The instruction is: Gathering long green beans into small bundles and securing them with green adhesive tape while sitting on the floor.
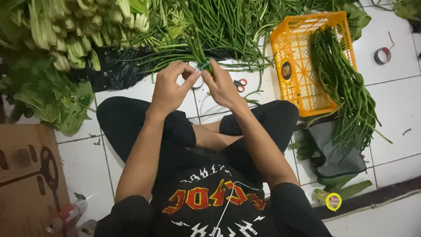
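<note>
At upper centre of the frame, both hands meet over the white tiled floor [394, 109]. Left hand [169, 90]: fingers curled, thumb and forefinger pinched against the stem end of a bundle of long green beans [199, 52]. Right hand [221, 87]: fingers closed around the same stem end, just beside the left hand's fingertips. A narrow band wraps the bundle at the grip point; its material cannot be told. The bundle extends upward from the hands into a loose heap of long green beans [232, 26] spread across the top of the frame.

Directly below the right hand, a pair of red-handled scissors [240, 84] lies on the floor, near but not touching the hand.

Right of centre, an orange plastic lattice crate [291, 74] lies on the floor, with a thick hank of long green beans [346, 92] draped across it and trailing down onto a dark grey bag [335, 158]. A roll of tape [382, 55] lies at upper right, well apart from the crate.

At upper left, pale-stemmed leafy greens [74, 30] are stacked above a black plastic sheet [116, 70]. A brown cardboard box [26, 175] occupies the lower left.
</note>
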